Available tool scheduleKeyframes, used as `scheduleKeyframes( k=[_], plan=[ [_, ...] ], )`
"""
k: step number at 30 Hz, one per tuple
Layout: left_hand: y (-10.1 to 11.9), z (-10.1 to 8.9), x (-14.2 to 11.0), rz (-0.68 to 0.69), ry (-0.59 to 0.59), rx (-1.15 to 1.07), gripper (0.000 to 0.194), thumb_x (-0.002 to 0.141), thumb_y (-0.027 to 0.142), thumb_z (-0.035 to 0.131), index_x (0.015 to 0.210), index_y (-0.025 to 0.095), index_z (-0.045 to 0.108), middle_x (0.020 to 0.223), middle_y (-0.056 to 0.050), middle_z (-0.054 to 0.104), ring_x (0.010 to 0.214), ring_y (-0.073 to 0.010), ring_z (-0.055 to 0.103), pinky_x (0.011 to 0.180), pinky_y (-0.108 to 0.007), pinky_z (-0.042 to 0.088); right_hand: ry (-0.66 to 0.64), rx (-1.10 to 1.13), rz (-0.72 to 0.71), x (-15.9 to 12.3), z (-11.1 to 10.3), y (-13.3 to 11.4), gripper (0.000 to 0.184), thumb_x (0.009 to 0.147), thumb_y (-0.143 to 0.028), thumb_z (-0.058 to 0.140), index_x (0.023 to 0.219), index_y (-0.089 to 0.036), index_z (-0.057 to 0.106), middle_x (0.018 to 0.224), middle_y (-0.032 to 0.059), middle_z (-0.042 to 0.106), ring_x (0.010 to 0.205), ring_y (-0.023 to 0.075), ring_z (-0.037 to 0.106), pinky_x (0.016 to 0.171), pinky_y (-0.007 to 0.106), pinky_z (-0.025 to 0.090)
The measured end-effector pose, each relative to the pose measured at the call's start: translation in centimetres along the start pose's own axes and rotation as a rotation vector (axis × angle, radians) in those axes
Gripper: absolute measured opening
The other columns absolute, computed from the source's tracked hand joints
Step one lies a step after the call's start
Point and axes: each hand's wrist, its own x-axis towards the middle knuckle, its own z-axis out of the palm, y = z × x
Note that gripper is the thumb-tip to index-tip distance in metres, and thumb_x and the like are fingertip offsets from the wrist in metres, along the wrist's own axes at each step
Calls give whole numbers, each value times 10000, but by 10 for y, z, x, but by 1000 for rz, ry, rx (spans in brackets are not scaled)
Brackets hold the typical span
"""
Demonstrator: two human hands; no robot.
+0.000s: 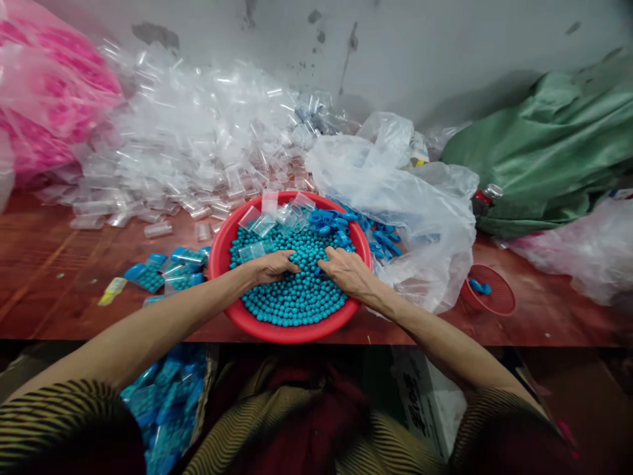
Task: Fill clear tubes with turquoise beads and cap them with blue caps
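Note:
A red basin [257, 323] sits on the table's front edge, filled with small turquoise beads [297, 300]. Both my hands rest in it on top of the beads. My left hand [271, 266] has its fingers curled down into the beads, and my right hand [346, 269] is likewise curled with its fingertips buried in them. Whatever they hold is hidden. A few clear plastic tubes [270, 214] lie at the basin's far side next to several blue caps [330, 221].
A large heap of clear tubes [198, 138] fills the back. Filled tubes [171, 269] lie left of the basin. A clear bag [410, 204] with blue caps, a small red basket [492, 293], a green sack [548, 152] and pink bags [44, 99] surround it.

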Motion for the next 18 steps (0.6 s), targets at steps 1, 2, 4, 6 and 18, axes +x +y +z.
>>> scheduleKeyframes(
  k=[1,2,4,6,18],
  plan=[
    [0,-1,-2,1,10,-50,230,557,92,647,738,175,531,627,62,554,596,-92,518,644,-243,437,40,4,6,1,-1,0,224,938,-220,392,950,-172,611,993,115,580,889,222,537,664,297,348],
    [1,-2,-4,0,22,-100,245,555,93,666,748,174,539,638,61,562,601,-90,515,643,-237,424,70,20,9,1,-1,0,202,928,-249,431,933,-162,613,1011,124,584,934,237,529,706,309,356],
    [2,-3,-7,-7,46,-183,250,549,97,695,743,164,553,649,54,574,610,-88,512,639,-230,399,79,107,14,3,1,0,198,918,-284,469,949,-147,608,993,125,614,942,238,543,758,320,362],
    [2,-3,-11,6,76,-202,234,554,115,708,736,152,565,645,48,574,607,-82,503,633,-224,378,50,246,42,4,4,1,225,929,-287,451,1032,-145,591,957,110,650,893,219,582,758,306,373],
    [1,10,-38,283,194,-25,319,655,349,699,838,171,507,623,50,551,575,-94,541,555,-212,375,216,630,231,12,-13,-9,282,874,-240,502,1133,-130,524,969,108,668,863,217,624,733,295,444]
  ],
)
